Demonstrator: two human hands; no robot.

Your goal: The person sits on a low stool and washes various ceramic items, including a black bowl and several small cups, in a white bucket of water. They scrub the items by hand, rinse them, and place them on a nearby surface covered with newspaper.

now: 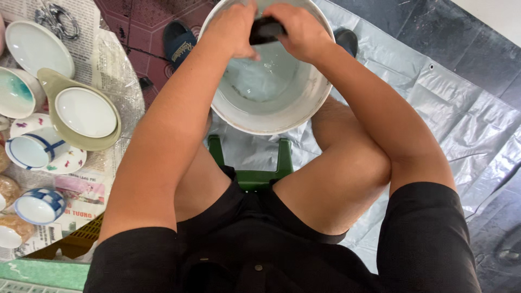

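Hands work over the basin [271, 116]: our left hand [233, 30] and right hand [301, 32] both pinch a dark object [266, 30] above the water, fingers pressed around it. We judge washing underway; next, a firm grip while lowering into the basin.

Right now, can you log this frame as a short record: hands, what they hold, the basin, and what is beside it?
left hand: gripping one end of a dark object
right hand: gripping the other end
basin: white, holds water, below the hands
dishes: white and patterned bowls on newspaper, to the person's left
floor cover: grey sheet
seat: green stool
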